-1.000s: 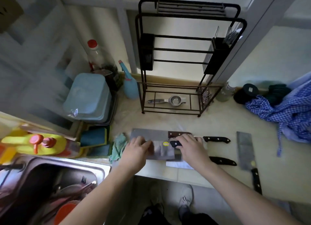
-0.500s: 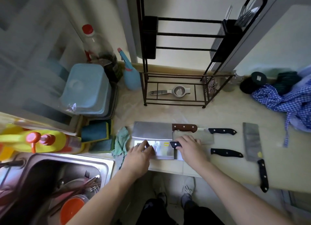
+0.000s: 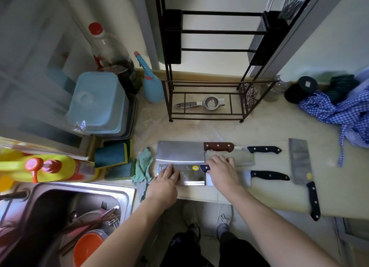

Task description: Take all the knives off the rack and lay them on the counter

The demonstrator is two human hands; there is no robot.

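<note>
Left hand flat, fingers spread, pressing cleaver blade on counter; right hand curled over its handle; grip hidden, cannot tell.

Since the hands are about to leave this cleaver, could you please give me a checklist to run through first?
1. Cleaver with yellow sticker flat on counter: ok.
2. Left hand pressing its blade, right hand over its handle: ok; grip closure cannot tell.
3. Rack free of knives: cannot tell; its black side holders hide their contents.
4. Wooden-handled cleaver fully on the counter: ok.
5. Far-right cleaver fully supported: not ok, its handle overhangs the front edge.
</note>
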